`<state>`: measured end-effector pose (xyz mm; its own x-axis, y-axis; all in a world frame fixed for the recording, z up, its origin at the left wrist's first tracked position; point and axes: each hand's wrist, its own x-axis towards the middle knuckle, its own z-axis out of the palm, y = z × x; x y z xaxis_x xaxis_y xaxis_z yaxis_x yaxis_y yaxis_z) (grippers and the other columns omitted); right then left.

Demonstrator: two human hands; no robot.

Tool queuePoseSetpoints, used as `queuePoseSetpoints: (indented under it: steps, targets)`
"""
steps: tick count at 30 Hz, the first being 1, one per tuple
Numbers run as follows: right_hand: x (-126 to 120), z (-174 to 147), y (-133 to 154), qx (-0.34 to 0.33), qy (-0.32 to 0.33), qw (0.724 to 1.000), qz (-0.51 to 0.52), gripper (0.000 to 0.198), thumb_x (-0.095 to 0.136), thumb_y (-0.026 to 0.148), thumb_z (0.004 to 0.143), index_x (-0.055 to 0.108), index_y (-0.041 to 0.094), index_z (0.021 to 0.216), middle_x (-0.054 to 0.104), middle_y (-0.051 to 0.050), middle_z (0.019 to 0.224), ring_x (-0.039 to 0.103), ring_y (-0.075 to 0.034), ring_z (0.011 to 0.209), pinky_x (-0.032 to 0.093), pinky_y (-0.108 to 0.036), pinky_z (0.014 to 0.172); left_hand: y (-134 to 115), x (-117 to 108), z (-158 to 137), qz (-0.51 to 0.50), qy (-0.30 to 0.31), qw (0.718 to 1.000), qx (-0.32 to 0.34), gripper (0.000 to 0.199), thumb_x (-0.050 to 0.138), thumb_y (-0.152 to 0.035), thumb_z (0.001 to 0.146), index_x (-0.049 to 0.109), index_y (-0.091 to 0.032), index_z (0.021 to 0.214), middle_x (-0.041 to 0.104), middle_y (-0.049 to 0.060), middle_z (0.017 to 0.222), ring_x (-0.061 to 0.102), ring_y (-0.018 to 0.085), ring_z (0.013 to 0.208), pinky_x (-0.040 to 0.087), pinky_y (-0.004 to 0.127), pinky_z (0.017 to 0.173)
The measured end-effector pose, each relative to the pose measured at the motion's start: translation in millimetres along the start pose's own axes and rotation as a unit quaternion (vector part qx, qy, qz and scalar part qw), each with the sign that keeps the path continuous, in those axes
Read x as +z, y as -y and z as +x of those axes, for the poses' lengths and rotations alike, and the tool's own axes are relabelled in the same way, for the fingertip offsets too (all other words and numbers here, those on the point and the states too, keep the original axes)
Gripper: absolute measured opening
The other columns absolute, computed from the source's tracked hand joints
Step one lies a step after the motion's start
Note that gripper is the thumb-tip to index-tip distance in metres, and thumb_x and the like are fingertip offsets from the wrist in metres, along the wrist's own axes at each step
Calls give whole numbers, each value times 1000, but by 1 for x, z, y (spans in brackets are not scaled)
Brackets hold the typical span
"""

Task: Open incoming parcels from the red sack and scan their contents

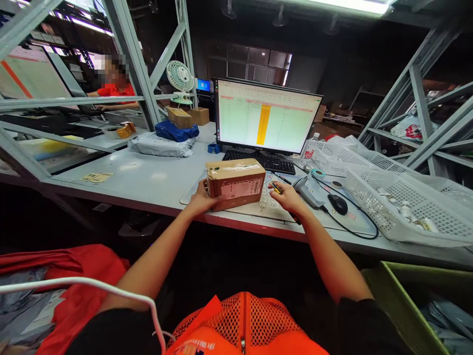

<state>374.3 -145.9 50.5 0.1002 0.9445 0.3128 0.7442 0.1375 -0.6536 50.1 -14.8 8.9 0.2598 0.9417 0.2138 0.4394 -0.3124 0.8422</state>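
A taped cardboard box point(236, 182) with a printed label on its near side rests on the desk in front of the monitor. My left hand point(202, 199) grips its left end, the thumb lying on the near face. To the right of the box, my right hand point(287, 197) is closed around a slim yellow-and-black utility knife point(276, 188); its tip points toward the box without touching it. Most of the knife is hidden by my fingers, and its back end shows below the palm. A grey barcode scanner point(308, 193) lies just right of that hand.
Behind the box stand a keyboard point(258, 160) and a monitor point(268, 118). A mouse point(337, 204) and white baskets point(399, 197) are on the right. Wrapped parcels point(162, 145) lie at the back left. A green bin point(399, 291) stands below right. Another person sits beyond the metal frame.
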Motion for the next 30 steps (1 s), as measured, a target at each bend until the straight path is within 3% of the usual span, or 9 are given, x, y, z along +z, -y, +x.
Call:
queuePoseSetpoints:
  steps: [4, 7, 9, 11, 13, 15, 18, 20, 30]
  targets:
    - [3, -7, -32, 96, -11, 995, 29, 31, 56, 37, 82, 71, 16, 99, 68, -5, 86, 59, -20, 78, 44, -30, 75, -1, 37, -77, 89, -183, 979, -8, 121, 87, -62, 73, 26, -11, 164, 41, 30, 161, 38, 48, 153, 32, 67, 125]
    - [5, -8, -47, 133, -16, 991, 25, 32, 55, 38, 81, 71, 15, 97, 64, -3, 75, 55, -18, 67, 43, -30, 69, -9, 53, -132, 99, 13, 978, 185, 94, 75, -55, 91, 31, -22, 167, 45, 22, 162, 47, 40, 150, 42, 60, 122]
    - [5, -7, -50, 140, -17, 990, 19, 31, 55, 38, 81, 71, 15, 96, 62, -1, 72, 53, -18, 65, 42, -29, 67, -17, 50, -144, 93, 154, 922, 342, 64, 71, -43, 97, 50, -32, 156, 60, 13, 152, 60, 30, 139, 52, 48, 115]
    - [5, -5, -49, 144, -19, 989, 12, 31, 55, 38, 82, 71, 16, 96, 62, -1, 72, 52, -17, 65, 41, -28, 66, -23, 39, -129, 76, 100, 895, 428, 38, 70, -30, 99, 65, -33, 137, 73, 7, 129, 69, 24, 122, 56, 40, 108]
    - [4, -4, -45, 144, -21, 989, 5, 30, 56, 37, 82, 71, 16, 97, 62, -1, 73, 51, -17, 66, 40, -28, 66, -23, 25, -92, 40, -88, 910, 403, 33, 74, -28, 97, 65, -30, 129, 72, 8, 122, 69, 25, 118, 55, 43, 108]
    - [1, -2, -40, 141, -25, 990, 0, 30, 57, 37, 83, 72, 16, 98, 63, -1, 75, 52, -17, 66, 39, -28, 65, -18, 15, -46, -27, -173, 933, 313, 66, 86, -46, 85, 56, -27, 139, 62, 14, 141, 61, 32, 133, 51, 51, 113]
    - [-7, 4, -31, 127, -27, 991, -2, 30, 57, 39, 85, 71, 18, 100, 62, -1, 75, 52, -16, 66, 38, -28, 64, -7, 12, 12, -162, -25, 969, 185, 126, 88, -78, 63, 28, -27, 161, 30, 23, 170, 44, 42, 151, 42, 60, 120]
    - [-14, 11, -24, 111, -14, 994, 0, 27, 55, 40, 86, 69, 18, 97, 59, 0, 72, 49, -16, 63, 36, -27, 61, -3, 15, 31, -207, 94, 965, 133, 138, 84, -86, 59, 20, -25, 166, 26, 23, 173, 37, 44, 155, 37, 61, 125]
    - [-23, 39, 0, 78, 7, 997, -27, 19, 56, 36, 84, 54, 21, 73, 52, 3, 65, 44, -14, 63, 30, -27, 60, -2, 20, 29, -169, 185, 967, 46, 117, 87, -68, 63, 45, -14, 159, 60, 22, 149, 49, 47, 146, 40, 61, 123]
